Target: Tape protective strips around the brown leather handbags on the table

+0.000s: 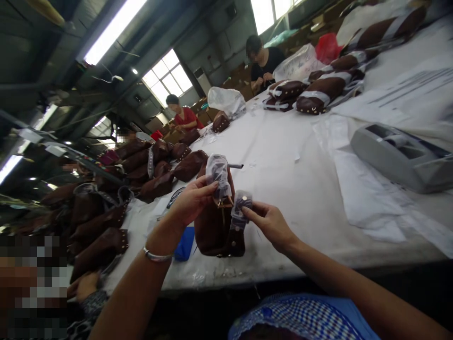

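Note:
A dark brown leather handbag (212, 231) stands on the white-covered table in front of me. My left hand (196, 196) pinches a strap wrapped in clear plastic (217, 170) at the top of the bag. On the right side, my right hand (267, 219) grips a second plastic-wrapped strap end (241, 205) between thumb and fingers, near a round metal stud. Between the two straps some gold-coloured metal hardware (224, 203) shows. Behind the bag a dark pen-like stick (236, 165) pokes out. A blue piece (184, 243) lies beside the bag, partly behind my left wrist.
Many brown bags (152, 165) are piled along the left. More wrapped bags (318, 92) lie at the far right. A grey tape-dispenser-like device (403, 156) sits on the right. A co-worker's hand (87, 285) is at lower left; two people work across the table.

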Demonstrator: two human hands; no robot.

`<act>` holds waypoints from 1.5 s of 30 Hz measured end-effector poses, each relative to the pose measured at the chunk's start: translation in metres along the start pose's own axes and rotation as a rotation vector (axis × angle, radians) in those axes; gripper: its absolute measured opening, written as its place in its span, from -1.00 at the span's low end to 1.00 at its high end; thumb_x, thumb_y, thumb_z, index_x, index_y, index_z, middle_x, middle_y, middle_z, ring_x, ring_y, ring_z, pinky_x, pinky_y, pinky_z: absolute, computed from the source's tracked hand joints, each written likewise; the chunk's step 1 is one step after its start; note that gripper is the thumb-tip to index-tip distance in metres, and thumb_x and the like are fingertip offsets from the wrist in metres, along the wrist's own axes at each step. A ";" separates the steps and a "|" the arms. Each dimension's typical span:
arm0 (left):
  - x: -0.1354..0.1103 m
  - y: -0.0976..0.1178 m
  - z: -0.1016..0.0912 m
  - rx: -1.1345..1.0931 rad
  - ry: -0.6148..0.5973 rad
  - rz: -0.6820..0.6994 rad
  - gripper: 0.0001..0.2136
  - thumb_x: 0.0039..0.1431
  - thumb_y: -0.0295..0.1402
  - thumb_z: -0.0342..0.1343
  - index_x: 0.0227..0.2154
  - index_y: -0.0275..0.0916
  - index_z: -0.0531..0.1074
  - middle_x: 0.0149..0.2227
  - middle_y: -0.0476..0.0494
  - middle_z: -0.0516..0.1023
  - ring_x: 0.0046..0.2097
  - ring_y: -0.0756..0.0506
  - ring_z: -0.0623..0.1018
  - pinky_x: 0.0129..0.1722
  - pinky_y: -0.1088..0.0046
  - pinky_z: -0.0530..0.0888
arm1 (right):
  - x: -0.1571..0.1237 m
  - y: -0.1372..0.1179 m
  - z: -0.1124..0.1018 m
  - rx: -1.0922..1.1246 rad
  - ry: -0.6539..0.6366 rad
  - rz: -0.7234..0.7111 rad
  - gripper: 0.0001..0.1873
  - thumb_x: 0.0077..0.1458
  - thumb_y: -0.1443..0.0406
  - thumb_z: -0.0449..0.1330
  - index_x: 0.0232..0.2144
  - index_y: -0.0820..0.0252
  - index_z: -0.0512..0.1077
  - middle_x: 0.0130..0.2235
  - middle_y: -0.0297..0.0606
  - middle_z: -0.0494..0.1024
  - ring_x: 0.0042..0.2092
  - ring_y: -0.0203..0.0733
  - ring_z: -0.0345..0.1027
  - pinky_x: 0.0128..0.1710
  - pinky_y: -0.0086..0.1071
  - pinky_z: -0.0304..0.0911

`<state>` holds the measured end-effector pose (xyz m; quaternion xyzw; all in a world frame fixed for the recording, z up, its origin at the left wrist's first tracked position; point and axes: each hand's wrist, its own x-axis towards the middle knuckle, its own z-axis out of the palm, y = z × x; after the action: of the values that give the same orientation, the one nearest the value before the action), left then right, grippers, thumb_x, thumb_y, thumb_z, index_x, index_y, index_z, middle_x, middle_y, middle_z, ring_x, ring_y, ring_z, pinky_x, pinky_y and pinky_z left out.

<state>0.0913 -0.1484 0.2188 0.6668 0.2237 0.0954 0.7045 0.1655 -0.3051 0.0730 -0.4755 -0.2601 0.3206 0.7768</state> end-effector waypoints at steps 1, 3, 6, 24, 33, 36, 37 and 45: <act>-0.006 0.010 -0.003 0.000 0.013 0.032 -0.82 0.09 -0.48 0.28 -0.21 -0.28 0.57 -0.28 -0.09 0.65 -0.31 -0.01 0.62 -0.29 0.53 0.59 | 0.001 -0.010 0.003 -0.065 -0.007 -0.052 -0.58 0.11 0.00 0.29 -0.14 0.17 0.62 -0.16 -0.23 0.67 -0.10 0.05 0.51 -0.04 -0.13 0.42; -0.018 0.026 -0.006 -0.001 0.042 0.088 -0.83 0.12 -0.51 0.22 -0.21 -0.27 0.57 -0.27 -0.08 0.65 -0.30 0.00 0.62 -0.29 0.54 0.59 | 0.002 -0.030 0.008 -0.195 -0.011 -0.152 -0.61 0.14 0.03 0.27 -0.12 0.14 0.62 -0.17 -0.26 0.67 -0.14 0.02 0.53 -0.12 -0.19 0.44; -0.032 0.035 -0.007 -0.047 0.062 0.139 -0.82 0.16 -0.52 0.18 -0.19 -0.25 0.57 -0.26 -0.06 0.65 -0.28 0.01 0.62 -0.26 0.52 0.58 | 0.001 -0.055 0.010 -0.398 0.003 -0.298 -0.64 0.15 0.05 0.28 -0.10 0.09 0.61 -0.19 -0.30 0.67 -0.22 -0.02 0.53 -0.23 -0.27 0.43; -0.084 -0.010 0.001 -0.034 -0.091 0.054 -0.67 0.13 -0.33 0.33 -0.03 -0.20 0.53 -0.03 -0.18 0.60 -0.15 -0.03 0.58 -0.19 0.50 0.54 | -0.001 -0.056 -0.017 -1.147 -0.241 -1.157 -0.70 0.33 0.32 0.07 0.05 0.16 0.48 -0.02 -0.09 0.62 0.01 -0.06 0.51 0.00 -0.19 0.45; -0.092 -0.016 0.002 0.034 -0.101 0.072 -0.59 0.18 -0.26 0.29 0.08 -0.14 0.46 0.04 -0.18 0.57 -0.04 -0.11 0.58 -0.09 0.41 0.51 | 0.011 -0.048 -0.013 -1.116 -0.367 -1.234 -0.65 0.29 0.38 0.11 0.10 0.22 0.43 -0.01 -0.05 0.60 0.05 -0.04 0.48 0.06 -0.14 0.43; -0.092 -0.017 0.003 0.081 -0.119 0.072 -0.56 0.18 -0.23 0.28 0.12 -0.14 0.43 0.06 -0.19 0.56 -0.04 -0.13 0.58 -0.07 0.36 0.51 | 0.014 -0.045 -0.012 -1.103 -0.429 -1.190 -0.63 0.31 0.38 0.08 0.14 0.18 0.41 0.03 -0.07 0.58 0.08 -0.05 0.45 0.08 -0.15 0.43; -0.092 -0.017 0.003 0.090 -0.123 0.076 -0.55 0.18 -0.22 0.28 0.13 -0.14 0.43 0.06 -0.19 0.56 -0.04 -0.14 0.58 -0.05 0.34 0.50 | 0.015 -0.044 -0.012 -1.096 -0.437 -1.188 -0.63 0.32 0.38 0.06 0.14 0.18 0.41 0.03 -0.08 0.58 0.08 -0.06 0.45 0.08 -0.16 0.43; -0.091 -0.026 0.003 -0.025 -0.085 0.138 -0.48 0.04 -0.32 0.39 0.08 -0.21 0.44 0.03 -0.22 0.59 0.07 -0.21 0.55 0.15 0.24 0.40 | 0.015 -0.043 -0.009 -1.048 -0.456 -1.237 -0.59 0.33 0.36 0.09 0.19 0.14 0.38 0.01 -0.11 0.60 0.10 -0.09 0.45 0.11 -0.19 0.43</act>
<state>0.0078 -0.1928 0.2100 0.6751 0.1458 0.1184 0.7134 0.1921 -0.3138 0.1095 -0.4699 -0.7395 -0.2370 0.4196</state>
